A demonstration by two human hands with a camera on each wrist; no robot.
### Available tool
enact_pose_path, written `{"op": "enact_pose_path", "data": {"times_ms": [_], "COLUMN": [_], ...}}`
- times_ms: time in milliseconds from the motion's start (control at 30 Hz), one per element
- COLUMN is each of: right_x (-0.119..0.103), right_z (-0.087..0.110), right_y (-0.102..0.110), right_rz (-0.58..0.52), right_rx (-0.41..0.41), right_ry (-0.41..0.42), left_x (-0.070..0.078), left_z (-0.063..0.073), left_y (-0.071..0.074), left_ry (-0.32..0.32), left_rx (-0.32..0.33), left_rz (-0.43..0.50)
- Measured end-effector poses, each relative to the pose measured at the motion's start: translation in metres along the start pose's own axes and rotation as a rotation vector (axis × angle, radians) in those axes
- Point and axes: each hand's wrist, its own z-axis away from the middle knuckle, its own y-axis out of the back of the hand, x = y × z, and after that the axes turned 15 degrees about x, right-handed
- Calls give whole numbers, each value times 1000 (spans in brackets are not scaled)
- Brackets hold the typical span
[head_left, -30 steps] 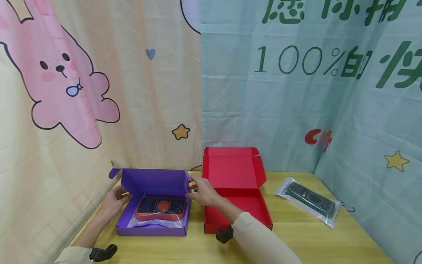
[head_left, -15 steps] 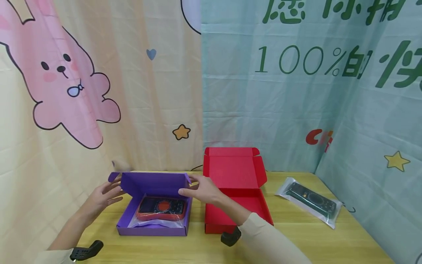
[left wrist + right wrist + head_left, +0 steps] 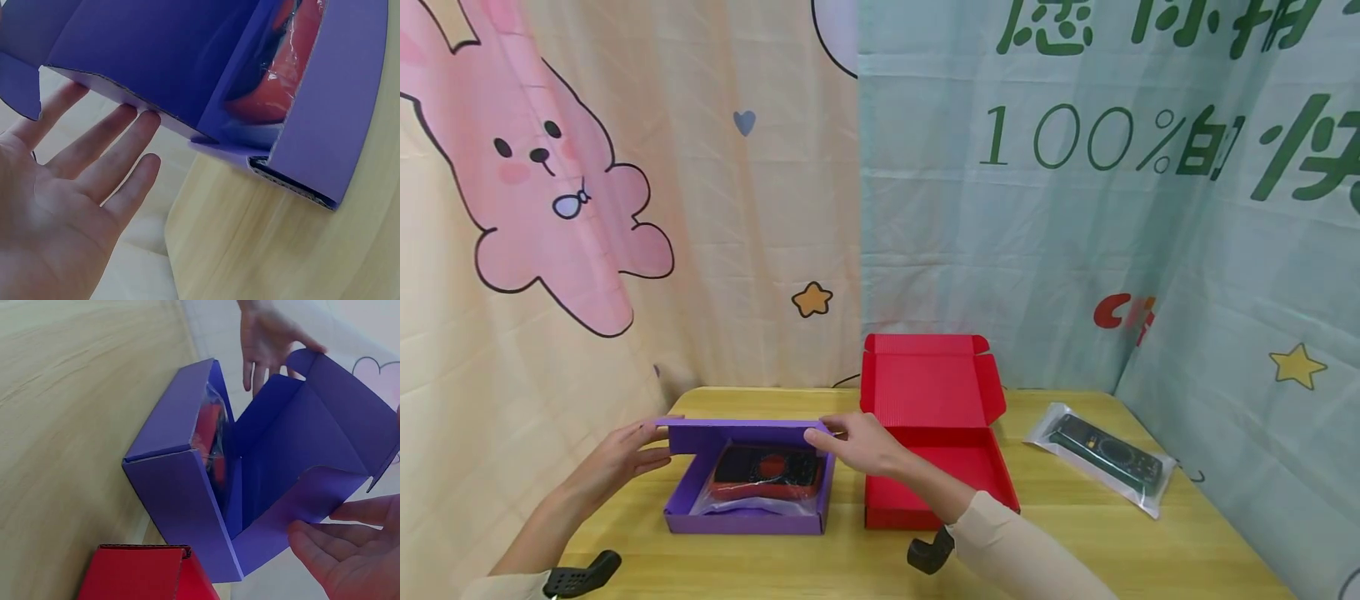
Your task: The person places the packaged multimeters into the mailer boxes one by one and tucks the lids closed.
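Note:
A purple cardboard box [image 3: 745, 523] lies on the table with its lid [image 3: 747, 423] tipped forward, partly lowered over the tray. Inside is a red and black multimeter [image 3: 767, 471] in a clear plastic bag. At the lid's left side, my left hand [image 3: 621, 454] has its fingers extended, fingertips touching the side flap in the left wrist view. My right hand [image 3: 861, 442] is at the lid's right side. In the right wrist view its fairly straight fingers touch the outside of the right side flap [image 3: 300, 506].
A red cardboard box [image 3: 932, 383] stands with its lid up, right of the purple one. Farther right lies a dark multimeter [image 3: 1108, 450] in a clear bag. Printed curtains [image 3: 1000, 250] hang behind and beside the table [image 3: 1060, 550].
The purple lid has swung forward and down from nearly upright. My left hand moved outward and left along with the lid's side; my right hand stayed at the lid's right side.

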Motion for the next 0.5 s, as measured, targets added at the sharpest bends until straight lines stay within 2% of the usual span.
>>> {"op": "enact_pose_path", "data": {"times_ms": [100, 333, 400, 500], "right_x": [0, 6, 8, 9], "right_z": [4, 12, 13, 15], "right_y": [-1, -2, -2, -3], "right_rz": [2, 28, 40, 54], "right_rx": [-39, -102, -115, -135], "right_ry": [29, 112, 126, 123], "left_x": [-3, -11, -12, -13], "left_z": [5, 9, 10, 13], "left_y": [4, 14, 15, 18], "left_ry": [-5, -12, -7, -5], "left_rx": [-45, -270, -298, -296], "left_rz": [6, 201, 212, 166]}}
